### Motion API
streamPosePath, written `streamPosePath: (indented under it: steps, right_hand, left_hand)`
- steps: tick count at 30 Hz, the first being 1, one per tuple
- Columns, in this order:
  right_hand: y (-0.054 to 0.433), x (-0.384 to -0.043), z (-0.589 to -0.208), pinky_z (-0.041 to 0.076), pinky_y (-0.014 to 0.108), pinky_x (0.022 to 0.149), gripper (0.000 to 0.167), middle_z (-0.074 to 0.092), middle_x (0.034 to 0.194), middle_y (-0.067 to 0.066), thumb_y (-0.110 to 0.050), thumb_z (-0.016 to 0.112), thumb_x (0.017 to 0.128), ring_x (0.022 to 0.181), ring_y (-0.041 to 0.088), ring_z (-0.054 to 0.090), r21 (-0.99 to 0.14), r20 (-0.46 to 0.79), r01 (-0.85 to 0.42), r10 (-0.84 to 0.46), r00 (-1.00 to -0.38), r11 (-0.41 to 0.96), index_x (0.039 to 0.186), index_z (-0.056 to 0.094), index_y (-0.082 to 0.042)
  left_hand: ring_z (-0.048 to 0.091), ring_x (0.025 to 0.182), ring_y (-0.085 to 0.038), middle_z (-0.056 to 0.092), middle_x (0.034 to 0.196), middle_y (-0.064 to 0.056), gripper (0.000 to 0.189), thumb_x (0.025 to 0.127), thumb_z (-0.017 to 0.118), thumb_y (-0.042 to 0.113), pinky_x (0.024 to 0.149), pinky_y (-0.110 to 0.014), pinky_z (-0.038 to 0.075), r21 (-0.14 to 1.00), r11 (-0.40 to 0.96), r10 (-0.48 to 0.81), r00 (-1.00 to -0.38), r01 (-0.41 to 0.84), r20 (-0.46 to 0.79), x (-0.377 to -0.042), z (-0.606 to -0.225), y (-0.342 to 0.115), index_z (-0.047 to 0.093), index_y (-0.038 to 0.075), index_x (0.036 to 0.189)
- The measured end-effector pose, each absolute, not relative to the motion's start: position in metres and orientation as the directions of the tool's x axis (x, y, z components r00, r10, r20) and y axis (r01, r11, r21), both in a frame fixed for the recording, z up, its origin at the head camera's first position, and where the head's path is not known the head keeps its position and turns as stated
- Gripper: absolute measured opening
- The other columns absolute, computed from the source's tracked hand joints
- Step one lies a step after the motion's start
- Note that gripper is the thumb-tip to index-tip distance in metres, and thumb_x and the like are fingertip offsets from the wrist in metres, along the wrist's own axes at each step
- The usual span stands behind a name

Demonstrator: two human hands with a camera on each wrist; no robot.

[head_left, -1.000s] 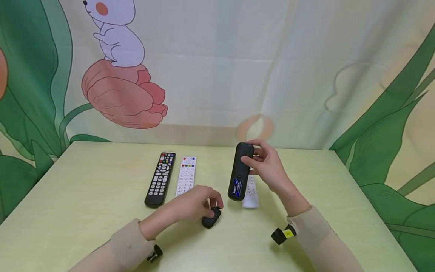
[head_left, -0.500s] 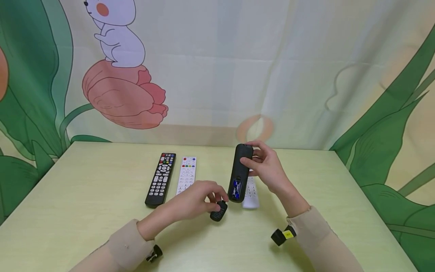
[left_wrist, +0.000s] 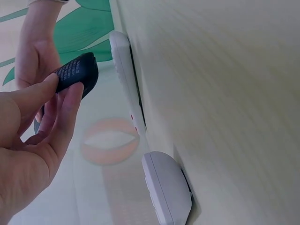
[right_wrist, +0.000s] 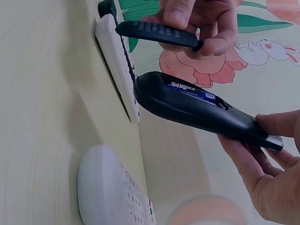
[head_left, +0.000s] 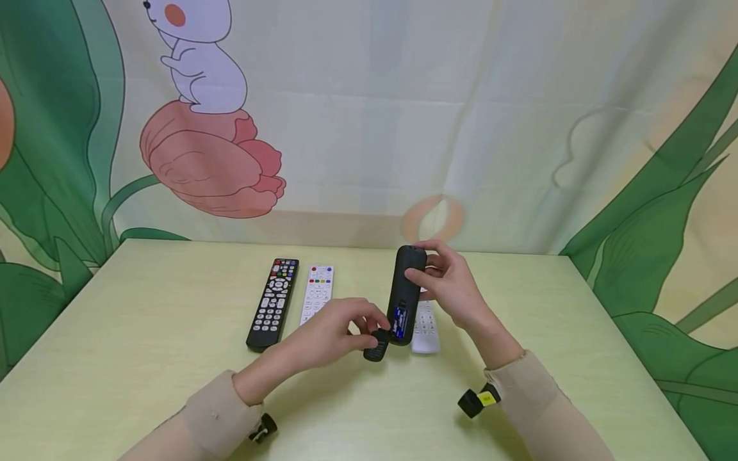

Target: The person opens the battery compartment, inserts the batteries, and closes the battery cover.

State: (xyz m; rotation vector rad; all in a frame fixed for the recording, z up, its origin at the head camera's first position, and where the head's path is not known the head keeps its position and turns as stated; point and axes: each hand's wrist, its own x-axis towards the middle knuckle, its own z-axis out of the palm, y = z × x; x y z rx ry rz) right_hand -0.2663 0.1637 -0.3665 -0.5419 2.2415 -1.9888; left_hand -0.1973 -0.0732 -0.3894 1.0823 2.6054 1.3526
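Observation:
My right hand [head_left: 452,282] grips a black remote control [head_left: 406,282] by its upper end, back side toward me. Its battery compartment is uncovered, and blue batteries [head_left: 400,322] lie inside. Between thumb and fingers my left hand [head_left: 340,326] pinches the black battery cover [head_left: 376,347], close beside the remote's lower end. In the right wrist view a gap shows between the cover [right_wrist: 157,32] and the remote [right_wrist: 197,108]. Raised print marks the cover's outer face in the left wrist view. Both things are held above the table.
A black remote [head_left: 273,304] and a white remote [head_left: 317,291] lie buttons up on the table [head_left: 173,320], left of my hands. Another white remote [head_left: 425,333] lies partly hidden behind the held one. A printed curtain [head_left: 346,128] hangs at the table's back edge.
My left hand has carried the battery cover right and upward, up close to the remote's lower end. The right hand with the remote has shifted very slightly left and down.

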Motion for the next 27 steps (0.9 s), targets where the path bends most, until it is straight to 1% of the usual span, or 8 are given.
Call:
streamPosePath:
  steps: [2,7,11,12,14,19,21,27]
  right_hand:
    - [0.163,-0.266,-0.367,0.063,0.044,0.071,0.049,0.063,0.119,0.026,0.001,0.07,0.096,0.099,0.03,0.069,-0.977,0.158,-0.194,-0.326,-0.932,0.084,0.141,0.052,-0.002]
    - [0.162,-0.266,-0.368,0.063,0.045,0.071,0.048,0.064,0.118,0.025,0.002,0.07,0.095,0.098,0.029,0.069,-0.978,0.155,-0.191,-0.328,-0.932,0.081,0.14,0.052,-0.001]
    - [0.16,-0.266,-0.369,0.063,0.046,0.07,0.047,0.064,0.117,0.025,0.002,0.069,0.095,0.097,0.029,0.07,-0.98,0.154,-0.188,-0.337,-0.929,0.071,0.139,0.052,0.0]
    - [0.16,-0.265,-0.369,0.063,0.046,0.07,0.047,0.064,0.116,0.025,0.003,0.069,0.095,0.097,0.029,0.07,-0.98,0.153,-0.186,-0.34,-0.928,0.067,0.138,0.052,0.0]
    - [0.159,-0.265,-0.369,0.063,0.045,0.07,0.047,0.064,0.116,0.025,0.003,0.069,0.095,0.097,0.029,0.07,-0.981,0.152,-0.184,-0.345,-0.926,0.062,0.138,0.052,0.0]
    - [0.158,-0.264,-0.369,0.063,0.045,0.071,0.046,0.064,0.115,0.025,0.003,0.069,0.095,0.098,0.03,0.07,-0.981,0.151,-0.183,-0.351,-0.924,0.06,0.138,0.052,0.0]
    - [0.158,-0.263,-0.368,0.063,0.046,0.071,0.046,0.064,0.115,0.025,0.003,0.069,0.095,0.098,0.03,0.07,-0.981,0.152,-0.183,-0.354,-0.923,0.056,0.138,0.052,0.0]
    - [0.157,-0.263,-0.367,0.063,0.047,0.071,0.047,0.064,0.115,0.025,0.003,0.069,0.095,0.098,0.031,0.071,-0.982,0.156,-0.183,-0.356,-0.921,0.043,0.139,0.052,0.0]
  left_hand:
    - [0.064,0.082,-0.011,0.067,0.091,0.003,0.023,0.089,0.078,-0.001,0.069,-0.031,0.056,0.728,0.379,0.577,-0.761,0.572,0.297,-0.197,-0.389,-0.072,0.073,0.008,0.109]
    - [0.064,0.087,-0.012,0.069,0.094,0.001,0.025,0.088,0.079,-0.002,0.076,-0.037,0.06,0.712,0.35,0.556,-0.747,0.608,0.365,-0.199,-0.389,-0.07,0.072,0.007,0.109]
    - [0.064,0.089,-0.013,0.069,0.098,0.001,0.025,0.088,0.079,-0.002,0.079,-0.034,0.06,0.714,0.34,0.535,-0.75,0.612,0.388,-0.199,-0.388,-0.069,0.071,0.008,0.109]
    - [0.064,0.089,-0.013,0.069,0.098,0.001,0.024,0.088,0.079,-0.002,0.079,-0.032,0.06,0.715,0.339,0.531,-0.752,0.612,0.391,-0.199,-0.388,-0.068,0.071,0.008,0.109]
    - [0.064,0.089,-0.013,0.069,0.097,0.001,0.024,0.088,0.079,-0.001,0.079,-0.033,0.06,0.717,0.333,0.524,-0.752,0.612,0.399,-0.199,-0.388,-0.068,0.071,0.009,0.109]
    - [0.064,0.087,-0.012,0.067,0.094,0.002,0.024,0.089,0.079,-0.001,0.074,-0.032,0.061,0.729,0.319,0.504,-0.759,0.606,0.411,-0.2,-0.388,-0.065,0.072,0.01,0.109]
    - [0.063,0.087,-0.012,0.066,0.094,0.002,0.023,0.089,0.079,0.0,0.071,-0.028,0.06,0.735,0.316,0.494,-0.765,0.6,0.413,-0.201,-0.388,-0.063,0.072,0.011,0.108]
    - [0.063,0.088,-0.015,0.065,0.095,-0.001,0.023,0.088,0.078,-0.004,0.07,-0.029,0.061,0.741,0.297,0.489,-0.763,0.602,0.424,-0.201,-0.385,-0.058,0.072,0.009,0.107]
